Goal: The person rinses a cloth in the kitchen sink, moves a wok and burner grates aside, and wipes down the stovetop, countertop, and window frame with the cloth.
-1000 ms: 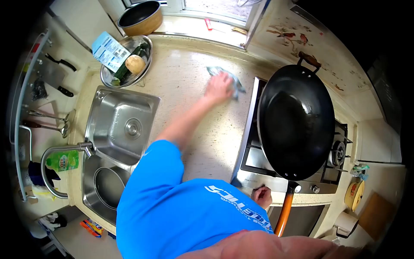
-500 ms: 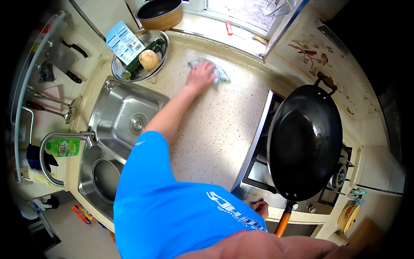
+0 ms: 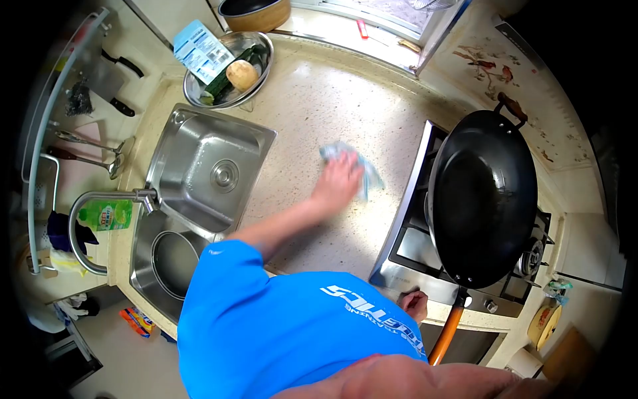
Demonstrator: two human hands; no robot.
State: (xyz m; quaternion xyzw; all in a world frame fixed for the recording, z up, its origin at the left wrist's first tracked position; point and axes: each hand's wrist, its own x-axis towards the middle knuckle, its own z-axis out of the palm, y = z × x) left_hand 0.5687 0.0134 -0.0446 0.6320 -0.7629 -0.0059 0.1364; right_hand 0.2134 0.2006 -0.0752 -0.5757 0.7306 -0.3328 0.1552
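Observation:
My left hand (image 3: 339,181) presses a pale blue-and-white cloth (image 3: 367,174) flat on the speckled countertop (image 3: 319,243), between sink and stove. Its fingers are bent over the cloth, and motion blurs it a little. By the front edge of the gas stove (image 3: 415,282), my right hand (image 3: 415,304) is held low with its fingers curled in. Whether anything is inside those fingers is hidden. Close to it, the orange handle (image 3: 446,336) of a large black wok (image 3: 482,199) sticks out towards my body. The wok sits on the stove.
A double steel sink (image 3: 199,176) with a faucet (image 3: 100,196) lies to the left, a pot (image 3: 174,265) in its nearer basin. At the back stand a steel bowl (image 3: 256,93) holding cucumbers, a round tan vegetable and a packet, and a brown pan (image 3: 256,20). Knives (image 3: 123,63) hang left.
My left hand and the cloth have moved from the back of the countertop towards me and slightly right. My right hand stays by the stove's front edge. The whole view has shifted slightly.

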